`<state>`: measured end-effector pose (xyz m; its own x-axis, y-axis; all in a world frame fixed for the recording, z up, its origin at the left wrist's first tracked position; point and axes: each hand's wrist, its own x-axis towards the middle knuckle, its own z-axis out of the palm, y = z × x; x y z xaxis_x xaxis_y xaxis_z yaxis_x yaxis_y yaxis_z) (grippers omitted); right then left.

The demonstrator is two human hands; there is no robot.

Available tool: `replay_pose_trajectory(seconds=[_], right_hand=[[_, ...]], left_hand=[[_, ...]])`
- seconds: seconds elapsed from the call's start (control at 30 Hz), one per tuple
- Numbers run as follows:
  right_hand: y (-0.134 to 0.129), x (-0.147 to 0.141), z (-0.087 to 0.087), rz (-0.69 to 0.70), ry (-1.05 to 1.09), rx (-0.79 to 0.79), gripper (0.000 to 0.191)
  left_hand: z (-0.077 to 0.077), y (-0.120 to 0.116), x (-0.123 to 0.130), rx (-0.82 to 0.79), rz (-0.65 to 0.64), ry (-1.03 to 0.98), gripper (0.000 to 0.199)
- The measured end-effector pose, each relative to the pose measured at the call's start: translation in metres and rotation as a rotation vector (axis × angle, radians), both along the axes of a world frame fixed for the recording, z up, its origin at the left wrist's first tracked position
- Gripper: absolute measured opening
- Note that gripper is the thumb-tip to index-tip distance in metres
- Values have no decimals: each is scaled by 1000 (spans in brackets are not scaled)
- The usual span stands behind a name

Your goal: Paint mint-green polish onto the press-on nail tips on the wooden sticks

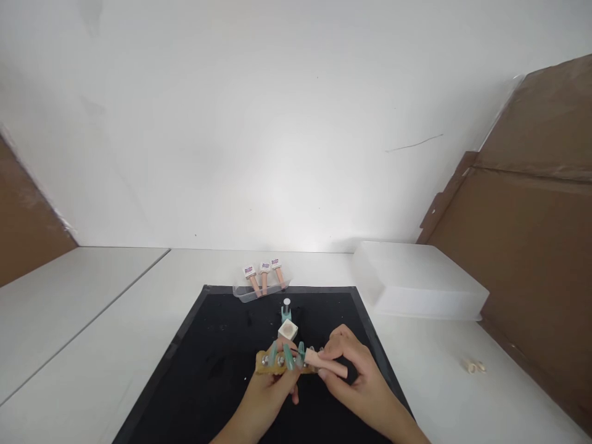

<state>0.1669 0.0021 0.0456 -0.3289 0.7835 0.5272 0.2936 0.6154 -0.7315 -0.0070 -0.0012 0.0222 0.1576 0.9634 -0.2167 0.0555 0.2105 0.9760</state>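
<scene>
Pinching pink brush handle (330, 365) w/ thumb + fingers, R hand (365, 382), brush end at green nail tips (287, 356). L hand (266, 394) grips yellow stand (261, 364) under tips, over black mat (217, 370). White-topped bottle (287, 329) just beyond. Handle prob. light, stiff; best held mid-length, approx. pen-style. Tips look thin, maybe fragile, poss. slick if wet; stand likely rigid, safest gripped by edges, i.e. clear of tips.

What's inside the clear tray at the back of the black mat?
The clear tray holds three pink-handled pieces, their white labelled ends extending past its far side. Whatever lies directly beneath the handles is covered, so I can't tell.
</scene>
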Motion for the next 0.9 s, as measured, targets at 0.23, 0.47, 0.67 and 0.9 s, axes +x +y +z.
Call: replay_pose_trajectory(seconds=[0.23, 0.47, 0.67, 0.9], right_hand=[[0, 0, 5, 30, -25, 94, 23], [1, 4, 3, 70, -55, 23, 14], [0, 2, 1, 64, -99, 82, 14], [-2, -1, 3, 32, -101, 91, 30]], left_hand=[[-4, 1, -1, 58, 6, 20, 42], [0, 1, -3, 78, 22, 9, 42], [0, 3, -4, 88, 37, 32, 39], [2, 4, -3, 241, -9, -33, 32]])
